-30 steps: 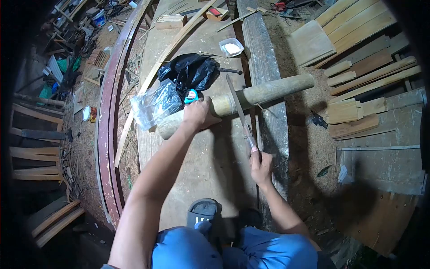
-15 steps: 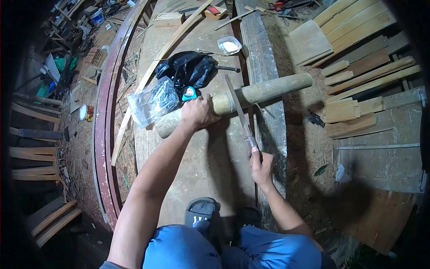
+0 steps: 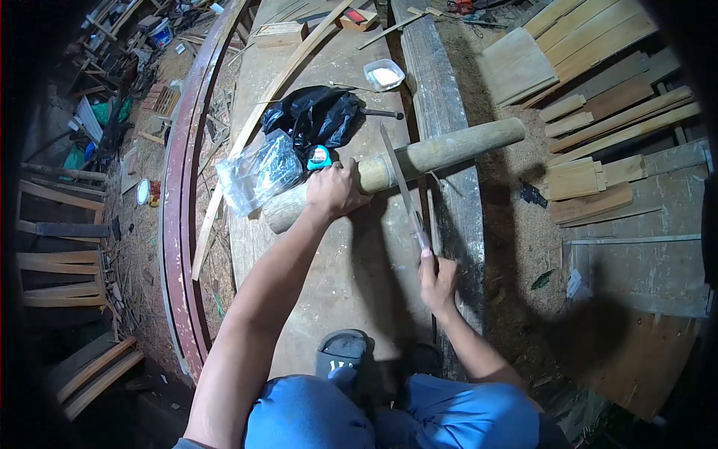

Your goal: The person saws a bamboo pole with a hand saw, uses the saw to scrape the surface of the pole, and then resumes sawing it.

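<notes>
One pole [image 3: 456, 152] lies across the board [image 3: 336, 292] ahead of the person, its long axis slanting from near left to far right. By its left end a clear bag [image 3: 258, 176] crowds the far side, with a black bag [image 3: 314, 116] beyond; little room there. Next along, the left hand [image 3: 331, 188] is clamped over the pole, the tape [image 3: 318, 156] just past its knuckles. This hand is the nearer to the pole, bearing on it directly. Just right of it, the saw [image 3: 402, 179] crosses near a pale ring, its blade running from far left to near right, roughly square to the long axis. The tip stands past the pole's far edge, just short of a dark rod [image 3: 385, 114]. Whether the teeth have bitten in, I cannot tell from this angle. Further right, the right hand [image 3: 437, 278] is closed round the saw's handle, on the near side of the pole and apart from it, with bare board to its left. Beyond, the pole passes over the beam [image 3: 441, 82], and its right end juts out above the ground [image 3: 523, 247], nothing beside it.
</notes>
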Tool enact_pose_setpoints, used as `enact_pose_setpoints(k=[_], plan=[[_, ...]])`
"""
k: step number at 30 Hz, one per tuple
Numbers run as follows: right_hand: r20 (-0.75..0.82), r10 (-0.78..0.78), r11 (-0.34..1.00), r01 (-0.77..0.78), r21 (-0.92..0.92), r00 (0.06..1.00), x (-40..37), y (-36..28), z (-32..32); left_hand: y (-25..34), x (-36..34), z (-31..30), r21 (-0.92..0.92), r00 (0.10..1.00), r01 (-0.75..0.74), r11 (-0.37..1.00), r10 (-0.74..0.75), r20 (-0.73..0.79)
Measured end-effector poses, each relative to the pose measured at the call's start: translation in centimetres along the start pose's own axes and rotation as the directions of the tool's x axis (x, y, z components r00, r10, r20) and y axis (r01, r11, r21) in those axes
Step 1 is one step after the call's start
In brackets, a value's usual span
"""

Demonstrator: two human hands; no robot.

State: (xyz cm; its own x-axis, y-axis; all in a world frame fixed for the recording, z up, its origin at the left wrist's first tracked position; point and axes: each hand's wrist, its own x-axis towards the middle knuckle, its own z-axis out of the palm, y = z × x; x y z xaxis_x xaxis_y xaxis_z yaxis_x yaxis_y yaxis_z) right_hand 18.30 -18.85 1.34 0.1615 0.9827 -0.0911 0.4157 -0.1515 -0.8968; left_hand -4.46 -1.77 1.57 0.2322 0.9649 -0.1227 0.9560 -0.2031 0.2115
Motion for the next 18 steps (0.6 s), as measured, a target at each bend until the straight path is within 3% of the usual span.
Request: enact_pose_setpoints(k=[3, 9, 12, 14, 18], plan=[[0.001, 0.017, 0.999, -0.017, -0.034, 1.0, 0.1, 1.1, 0.1, 0.2, -0.4, 0.4, 0.034, 0.999, 0.014, 0.999, -0.013, -0.036], [0.01, 0.078, 0.995, -0.078, 0.061, 0.997, 2.9, -0.1, 1.1, 0.6, -0.2, -0.5, 0.0, 0.995, 0.061, 0.998, -0.061, 0.075], [0.025, 0.028, 0.999, -0.027, -0.027, 0.999, -0.4, 0.9, -0.1, 0.2, 0.0, 0.0, 0.013, 0.998, 0.043, 0.999, -0.043, 0.048], [0.006, 0.038, 0.995, -0.038, 0.096, 0.999, -1.6, 0.1, -0.8, 0.0, -0.1, 1.1, 0.024, 0.998, -0.004, 1.0, 0.006, -0.063], [-0.009, -0.023, 0.998, 0.023, 0.057, 1.0, 2.4, 0.9, 1.3, 0.2, -0.3, 0.8, 0.002, 0.998, 0.003, 1.0, -0.003, -0.058]])
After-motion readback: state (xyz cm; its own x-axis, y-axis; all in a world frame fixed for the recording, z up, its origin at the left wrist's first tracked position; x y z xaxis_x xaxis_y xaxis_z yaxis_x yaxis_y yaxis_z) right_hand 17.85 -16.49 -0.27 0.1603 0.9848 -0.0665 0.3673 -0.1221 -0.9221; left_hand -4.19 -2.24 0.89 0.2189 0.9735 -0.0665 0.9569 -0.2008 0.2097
